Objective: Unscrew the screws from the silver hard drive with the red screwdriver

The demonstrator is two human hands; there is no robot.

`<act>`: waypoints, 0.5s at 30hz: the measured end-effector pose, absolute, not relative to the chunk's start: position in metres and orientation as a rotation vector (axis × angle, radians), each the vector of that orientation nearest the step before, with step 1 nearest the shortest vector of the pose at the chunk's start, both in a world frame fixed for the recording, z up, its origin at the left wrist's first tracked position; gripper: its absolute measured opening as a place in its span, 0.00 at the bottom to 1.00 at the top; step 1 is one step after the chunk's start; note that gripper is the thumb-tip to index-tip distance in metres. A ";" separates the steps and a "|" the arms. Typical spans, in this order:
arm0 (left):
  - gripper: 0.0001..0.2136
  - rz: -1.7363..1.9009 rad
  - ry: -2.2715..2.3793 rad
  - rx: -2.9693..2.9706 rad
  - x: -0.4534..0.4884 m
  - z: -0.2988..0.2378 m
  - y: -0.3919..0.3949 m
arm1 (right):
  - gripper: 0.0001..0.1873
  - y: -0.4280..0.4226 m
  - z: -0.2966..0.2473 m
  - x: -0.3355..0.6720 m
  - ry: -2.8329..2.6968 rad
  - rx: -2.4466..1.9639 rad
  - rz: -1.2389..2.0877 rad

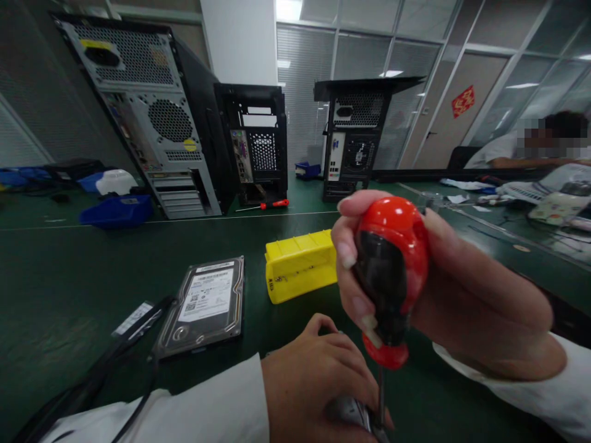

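Note:
My right hand (443, 283) grips the red and black handle of a screwdriver (392, 271), held upright with its shaft pointing down. The shaft runs down beside the fingers of my left hand (318, 381). Those fingers are curled over a silvery metal part (351, 411) at the bottom edge, mostly hidden by the hand, so its kind does not show. Whether the screwdriver's tip sits in a screw cannot be seen. Left of my left hand, a hard drive (207, 301) lies label up on the green table. Behind both hands is a yellow plastic bin (300, 264).
Computer cases stand along the back: a large one (170, 123), an opened black one (256, 141) and another (353, 135). A second screwdriver (274, 203) lies before them. Blue bins (117, 212) and black cables (92, 375) are at left. A person (530, 144) sits far right.

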State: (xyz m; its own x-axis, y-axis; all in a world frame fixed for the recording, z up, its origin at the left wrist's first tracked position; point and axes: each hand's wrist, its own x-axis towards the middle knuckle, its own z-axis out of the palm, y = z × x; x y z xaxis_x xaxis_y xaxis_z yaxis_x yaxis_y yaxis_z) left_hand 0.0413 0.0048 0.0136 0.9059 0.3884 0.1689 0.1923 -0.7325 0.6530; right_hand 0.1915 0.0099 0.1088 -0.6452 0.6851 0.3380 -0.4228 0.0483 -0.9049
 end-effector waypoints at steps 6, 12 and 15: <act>0.13 0.422 0.430 2.383 0.039 0.014 0.003 | 0.10 0.013 0.107 0.190 -1.499 -0.219 1.710; 0.12 0.405 0.442 2.384 0.039 0.015 0.002 | 0.11 0.012 0.106 0.193 -1.529 -0.196 1.753; 0.11 0.392 0.433 2.398 0.039 0.015 0.002 | 0.14 0.011 0.108 0.193 -1.552 -0.201 1.762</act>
